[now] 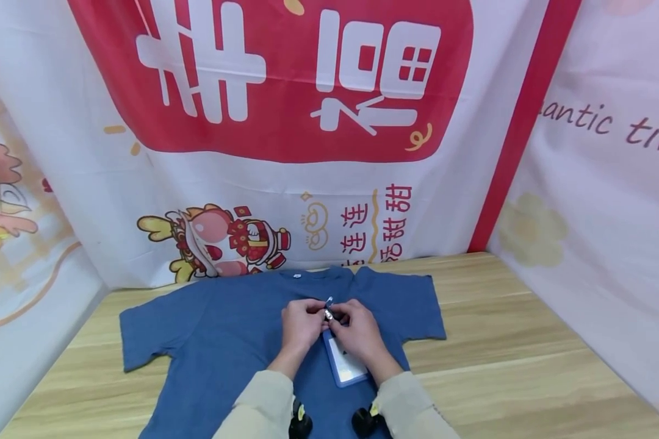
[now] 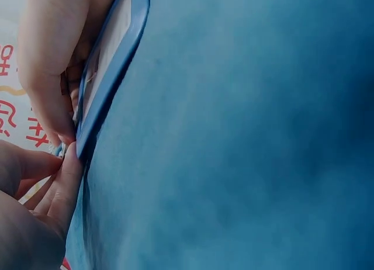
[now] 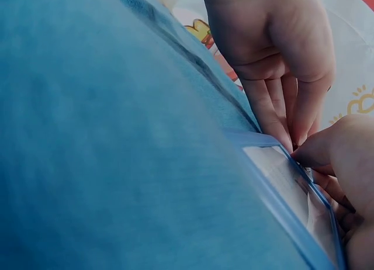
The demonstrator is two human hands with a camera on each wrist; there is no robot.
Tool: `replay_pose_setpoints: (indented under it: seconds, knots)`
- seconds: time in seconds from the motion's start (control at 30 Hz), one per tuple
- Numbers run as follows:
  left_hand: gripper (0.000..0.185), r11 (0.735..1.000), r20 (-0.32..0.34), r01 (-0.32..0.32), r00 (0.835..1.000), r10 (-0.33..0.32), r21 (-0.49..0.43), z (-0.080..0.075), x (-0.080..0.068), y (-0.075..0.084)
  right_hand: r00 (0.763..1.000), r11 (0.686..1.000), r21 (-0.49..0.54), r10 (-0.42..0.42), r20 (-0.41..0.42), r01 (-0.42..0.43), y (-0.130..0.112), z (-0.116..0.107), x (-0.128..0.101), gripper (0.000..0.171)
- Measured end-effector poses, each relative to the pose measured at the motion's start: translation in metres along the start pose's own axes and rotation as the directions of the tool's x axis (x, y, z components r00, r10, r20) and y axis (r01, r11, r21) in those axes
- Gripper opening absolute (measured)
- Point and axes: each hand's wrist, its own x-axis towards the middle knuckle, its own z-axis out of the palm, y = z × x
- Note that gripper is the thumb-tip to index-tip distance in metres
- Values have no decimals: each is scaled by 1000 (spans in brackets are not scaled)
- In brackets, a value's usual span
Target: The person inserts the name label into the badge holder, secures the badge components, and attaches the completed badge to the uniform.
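A blue T-shirt [image 1: 236, 329] lies spread out on the table. Over its chest is a blue-framed badge holder [image 1: 342, 377] with a white card inside and a shiny metal clip [image 1: 328, 314] at its top. My left hand [image 1: 301, 329] pinches at the clip from the left, thumb and forefinger together. From the other side my right hand [image 1: 362, 334] pinches the same clip, its palm partly over the holder. In the right wrist view the holder's frame [image 3: 272, 197] lies close over the shirt, and the fingertips of both hands meet at its top end, hiding most of the clip.
The wooden table [image 1: 505, 341] extends on both sides of the shirt. Behind it hangs a white cloth [image 1: 445, 201] with red printing, and more printed cloth [image 1: 598, 201] walls the right side. Dark wrist devices [image 1: 300, 424] sit at the sleeve cuffs.
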Motion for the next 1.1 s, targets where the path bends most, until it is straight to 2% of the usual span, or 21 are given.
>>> replay_pose_setpoints:
  seconds: [0.17, 0.27, 0.47, 0.67, 0.97, 1.1]
  knots:
    - [15, 998, 50, -46, 998, 45, 30, -1, 2, 2, 1000, 1000, -9, -14, -19, 14, 1, -4, 3, 27]
    - [16, 998, 78, -53, 996, 50, 35, -3, 1, 4, 1000, 1000, -13, -9, -23, 9, 1, -6, 4, 27]
    - [18, 999, 93, -19, 996, 16, 33, -4, 0, 2, 1000, 1000, -13, -11, -26, 11, 1, -5, 4, 27]
    - [21, 998, 93, -29, 995, 23, 62, -7, -1, -3, 1000, 1000, -15, -14, -18, 14, 2, -1, 4, 26]
    - [29, 990, 164, -24, 986, 1, 139, -13, -1, -3, 1000, 1000, -18, -10, 15, 10, -1, 0, 2, 29]
    - [29, 988, 169, -21, 986, -5, 151, -13, -1, -4, 1000, 1000, -19, 1, 24, -1, -3, 1, 1, 31]
